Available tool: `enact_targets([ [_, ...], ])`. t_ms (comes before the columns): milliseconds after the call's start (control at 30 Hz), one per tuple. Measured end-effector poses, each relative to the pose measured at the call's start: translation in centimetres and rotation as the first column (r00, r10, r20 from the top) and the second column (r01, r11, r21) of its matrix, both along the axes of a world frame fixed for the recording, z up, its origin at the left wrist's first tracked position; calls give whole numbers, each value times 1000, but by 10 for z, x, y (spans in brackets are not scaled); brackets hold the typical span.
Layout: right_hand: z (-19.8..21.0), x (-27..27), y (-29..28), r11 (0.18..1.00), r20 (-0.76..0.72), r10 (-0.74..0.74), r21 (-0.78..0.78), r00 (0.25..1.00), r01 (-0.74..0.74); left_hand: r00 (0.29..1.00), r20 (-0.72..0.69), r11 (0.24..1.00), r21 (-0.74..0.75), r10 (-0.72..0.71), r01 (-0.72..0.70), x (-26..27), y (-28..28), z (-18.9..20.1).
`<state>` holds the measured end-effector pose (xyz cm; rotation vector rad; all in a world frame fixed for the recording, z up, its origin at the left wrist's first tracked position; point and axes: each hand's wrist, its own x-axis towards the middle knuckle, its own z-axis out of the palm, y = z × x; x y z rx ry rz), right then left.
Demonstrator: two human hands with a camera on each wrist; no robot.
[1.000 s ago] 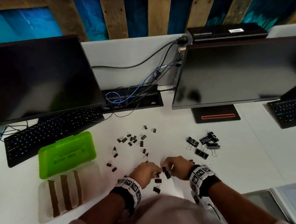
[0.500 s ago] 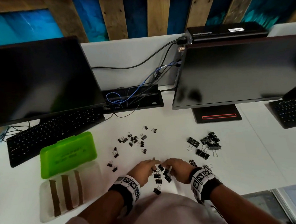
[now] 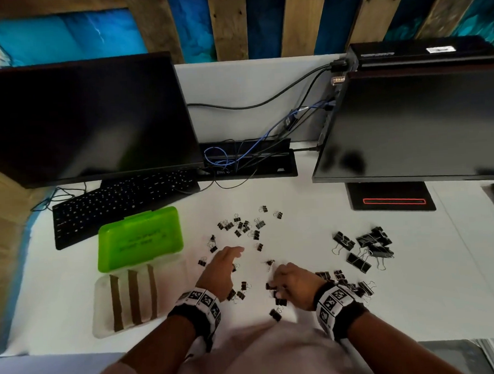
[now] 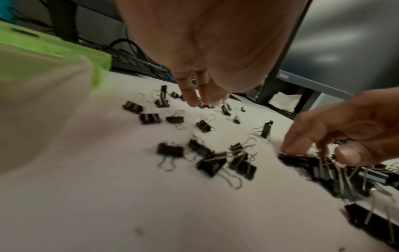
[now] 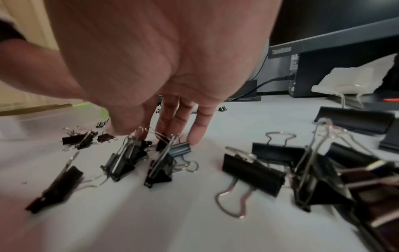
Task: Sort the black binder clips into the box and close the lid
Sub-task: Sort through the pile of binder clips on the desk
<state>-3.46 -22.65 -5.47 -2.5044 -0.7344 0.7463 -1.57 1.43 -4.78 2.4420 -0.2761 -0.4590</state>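
Desk (image 3: 298, 201): white; it carries everything below.
Box (image 3: 137, 301): open at the near left, well left of both hands; its long axis runs left to right, and three brown strips lie in the clear tray.
Lid (image 3: 139, 238): green, thrown back on the far side of the tray, not yet closed.
Clips (image 3: 243, 225): small ones scattered at mid-desk, bigger ones in a heap (image 3: 366, 246) to the right, more beside the right wrist; none can be seen in the box.
Left hand (image 3: 223, 269): fingers straight and loose above the small clips, holding nothing; it is the nearer hand to the box.
Right hand (image 3: 295, 285): fingertips (image 5: 195, 136) curled down into a clump of clips (image 5: 151, 153); whether it actually pinches one, I cannot tell.
Key relation: any clip must travel left and slightly nearer to reach the tray, so the left hand probably has the shorter path.
Unclear: wrist views are motion-blurred; the right palm hides its thumb grip.
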Motion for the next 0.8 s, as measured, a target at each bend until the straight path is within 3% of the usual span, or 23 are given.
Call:
enact_targets([
  [167,3,11,-6,986,29,-154,72,988,151,997,1,996,19,84,-84,-16,27,-1],
  [267,4,24,2,964,76,-259,85,963,253,976,-179,991,-34,124,-132,-26,31,5],
  [333,8,32,16,973,57,-228,52,972,225,957,-256,988,-37,136,-150,-31,31,7],
  [433,7,40,31,987,-14,-157,-49,988,156,966,-244,996,38,86,-79,-36,30,2],
  [500,8,42,39,976,-34,-204,-80,978,201,973,-219,997,55,71,-61,-38,30,-2],
  [633,16,43,50,903,-169,-411,63,896,426,981,-174,994,76,88,-76,-41,29,-4],
  [800,27,48,53,761,-450,-540,101,712,641,988,-144,995,91,58,-45,-43,27,-5],
])
